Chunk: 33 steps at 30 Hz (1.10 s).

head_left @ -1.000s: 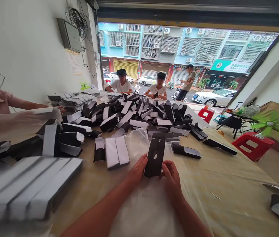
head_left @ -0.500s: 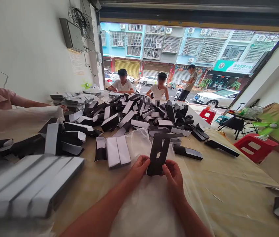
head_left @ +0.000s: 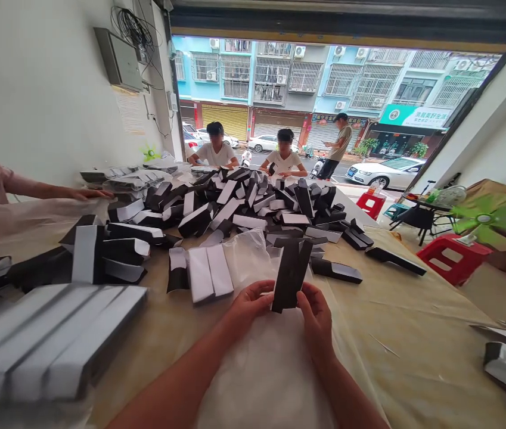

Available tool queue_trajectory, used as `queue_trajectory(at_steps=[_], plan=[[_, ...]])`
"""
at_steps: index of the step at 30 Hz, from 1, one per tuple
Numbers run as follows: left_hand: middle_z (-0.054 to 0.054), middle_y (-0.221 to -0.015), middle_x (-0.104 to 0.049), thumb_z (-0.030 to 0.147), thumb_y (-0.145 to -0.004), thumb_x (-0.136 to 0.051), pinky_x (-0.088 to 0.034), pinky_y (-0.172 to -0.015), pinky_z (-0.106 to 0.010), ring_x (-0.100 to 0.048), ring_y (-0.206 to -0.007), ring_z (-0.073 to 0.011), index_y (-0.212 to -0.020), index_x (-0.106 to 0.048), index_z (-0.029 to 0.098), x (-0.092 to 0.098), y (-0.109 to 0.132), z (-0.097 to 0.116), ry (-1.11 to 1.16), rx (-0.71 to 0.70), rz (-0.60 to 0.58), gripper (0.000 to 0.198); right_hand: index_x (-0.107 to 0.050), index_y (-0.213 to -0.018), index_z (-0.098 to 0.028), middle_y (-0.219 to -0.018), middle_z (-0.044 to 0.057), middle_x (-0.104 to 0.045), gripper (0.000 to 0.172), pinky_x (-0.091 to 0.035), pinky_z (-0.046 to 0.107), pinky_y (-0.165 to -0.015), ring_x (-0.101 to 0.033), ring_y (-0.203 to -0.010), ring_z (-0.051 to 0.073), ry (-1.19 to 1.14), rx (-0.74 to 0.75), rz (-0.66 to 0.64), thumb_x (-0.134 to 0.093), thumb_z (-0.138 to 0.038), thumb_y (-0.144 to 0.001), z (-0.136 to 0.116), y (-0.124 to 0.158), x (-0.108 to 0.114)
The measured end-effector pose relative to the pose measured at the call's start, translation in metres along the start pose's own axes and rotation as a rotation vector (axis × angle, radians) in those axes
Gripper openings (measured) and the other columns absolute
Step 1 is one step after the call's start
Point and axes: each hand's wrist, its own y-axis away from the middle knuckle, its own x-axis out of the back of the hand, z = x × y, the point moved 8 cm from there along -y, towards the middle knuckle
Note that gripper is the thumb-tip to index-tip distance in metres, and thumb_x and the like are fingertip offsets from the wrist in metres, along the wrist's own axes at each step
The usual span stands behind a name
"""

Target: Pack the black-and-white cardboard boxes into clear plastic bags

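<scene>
The person's left hand [head_left: 249,307] and right hand [head_left: 317,322], fingers half curled, grip opposite edges of a flat black cardboard box [head_left: 291,275], held upright above a white plastic sheet [head_left: 261,381], short of a heap of boxes [head_left: 244,208].

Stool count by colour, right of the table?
Red: 2 (near stool, far stool)
Teal: 1 (teal stool)
Total: 3
</scene>
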Motion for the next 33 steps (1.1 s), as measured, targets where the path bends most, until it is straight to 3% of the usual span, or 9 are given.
queue_trajectory(at_steps=[5, 11, 21, 33], plan=[[-0.011, -0.123, -0.067, 0.037, -0.068, -0.086, -0.053, -0.08, -0.038, -0.068, -0.1, -0.0284, -0.115, -0.07, 0.023, -0.0038, 0.0028, 0.0034, -0.042, 0.009, -0.03, 0.052, -0.067, -0.104, -0.021, -0.096, 0.007, -0.073, 0.035, -0.057, 0.04, -0.078, -0.068, -0.088, 0.024, -0.024, 0.015, -0.031, -0.07, -0.048, -0.081, -0.0047, 0.0003, -0.0033], [-0.012, -0.125, -0.067, 0.035, -0.07, -0.085, -0.052, -0.085, -0.038, -0.068, -0.099, -0.026, -0.118, -0.069, 0.022, -0.0051, 0.0014, 0.0066, -0.053, -0.036, -0.053, 0.052, -0.067, -0.113, -0.022, -0.103, 0.009, -0.075, 0.041, -0.057, 0.043, -0.084, -0.07, -0.094, 0.026, -0.004, 0.005, -0.065, -0.072, -0.046, -0.08, -0.0018, 0.0006, -0.0058], [-0.01, -0.114, -0.072, 0.031, -0.071, -0.085, -0.052, -0.088, -0.037, -0.069, -0.096, -0.0235, -0.119, -0.069, 0.022, -0.0016, -0.0008, 0.0026, 0.002, -0.032, -0.06, 0.052, -0.069, -0.114, -0.02, -0.102, 0.01, -0.075, 0.043, -0.058, 0.037, -0.072, -0.071, -0.088, 0.025, 0.124, 0.064, -0.063, -0.07, -0.048, -0.081, -0.0063, 0.0014, -0.0072], [-0.01, -0.116, -0.072, 0.029, -0.069, -0.086, -0.051, -0.088, -0.037, -0.069, -0.098, -0.0243, -0.116, -0.069, 0.022, -0.0005, -0.0006, 0.0043, 0.033, -0.039, -0.021, 0.051, -0.069, -0.112, -0.019, -0.099, 0.01, -0.075, 0.039, -0.054, 0.033, -0.062, -0.07, -0.08, 0.022, 0.232, 0.135, -0.066, -0.069, -0.041, -0.081, -0.0079, 0.0011, -0.0088]])
